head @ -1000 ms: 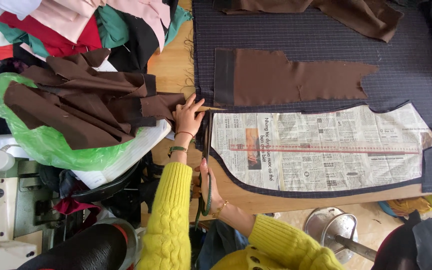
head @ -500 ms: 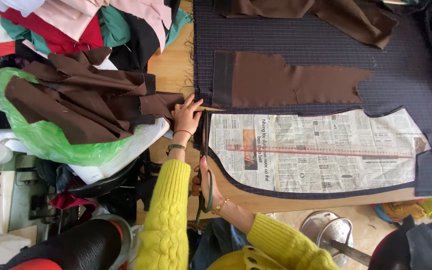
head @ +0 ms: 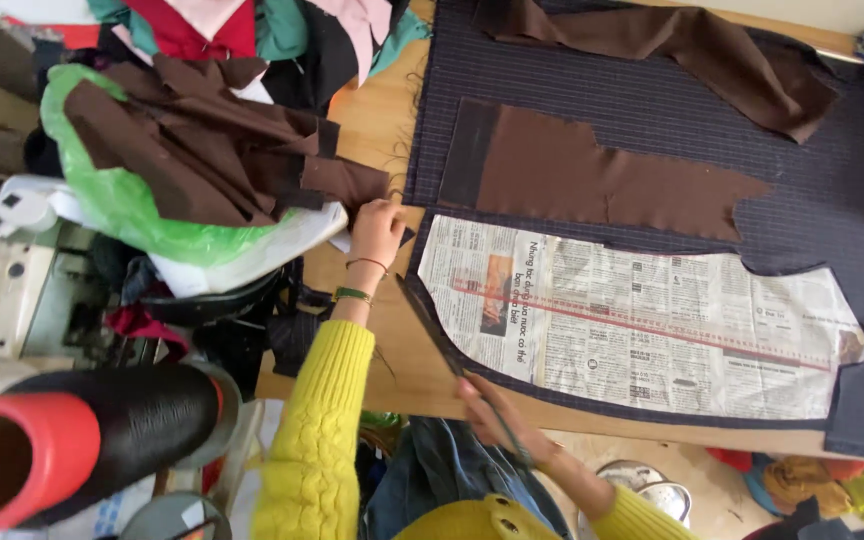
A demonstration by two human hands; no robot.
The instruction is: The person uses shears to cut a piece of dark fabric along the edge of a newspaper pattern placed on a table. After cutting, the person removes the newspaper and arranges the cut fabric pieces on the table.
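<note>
The right hand (head: 492, 415) has its fingers closed round the scissors (head: 452, 350), whose blades run along the dark striped fabric (head: 652, 150) edge. Beyond, the left hand (head: 377, 230) presses flat, fingers touching the fabric's corner beside the newspaper pattern (head: 632, 320).

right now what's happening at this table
A person in a yellow sweater is cutting dark pinstriped fabric around a newspaper pattern laid on it. The right hand works scissors along the pattern's left edge, while the left hand presses the fabric near its top-left corner. A brown cloth piece lies above the pattern.
</note>
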